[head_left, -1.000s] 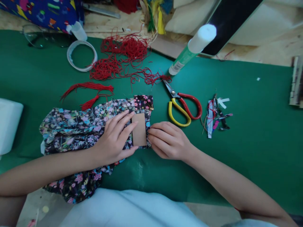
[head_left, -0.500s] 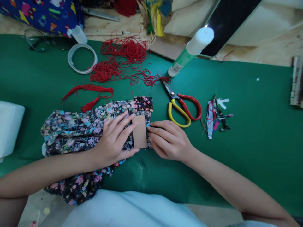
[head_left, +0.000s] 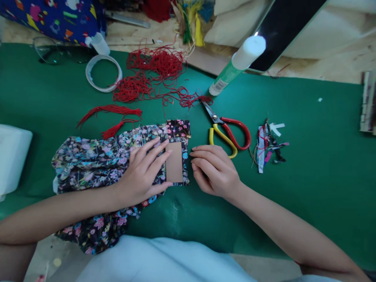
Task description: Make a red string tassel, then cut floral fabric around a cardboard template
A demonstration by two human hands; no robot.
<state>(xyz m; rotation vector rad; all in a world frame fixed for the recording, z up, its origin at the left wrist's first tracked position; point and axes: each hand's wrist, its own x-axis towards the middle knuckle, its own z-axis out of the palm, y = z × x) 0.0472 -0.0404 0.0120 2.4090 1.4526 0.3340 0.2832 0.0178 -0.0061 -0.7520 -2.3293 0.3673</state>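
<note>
My left hand (head_left: 147,168) lies flat with fingers spread, pressing on black floral fabric (head_left: 88,156). Its fingertips and thumb touch the left side of a small tan cardboard rectangle (head_left: 174,162), which rests on the fabric near its right end. A narrow strip of fabric shows beyond the card's right edge. Just right of that strip, my right hand (head_left: 216,170) hovers with loosely bent fingers slightly apart and nothing visible in them. Scissors (head_left: 216,117) with one red and one yellow handle lie beyond my right hand, blades partly apart.
Behind the fabric lie red tassels (head_left: 114,121), tangled red thread (head_left: 152,66) and a tape roll (head_left: 103,73). A green-and-white glue stick (head_left: 232,72) stands upright near a dark-screened device (head_left: 282,27). Scraps (head_left: 267,145) lie at right, a white block-like object (head_left: 13,158) at left.
My right hand has let go of the fabric's right edge and drawn back a little to the right. My left hand still presses on the fabric and card.
</note>
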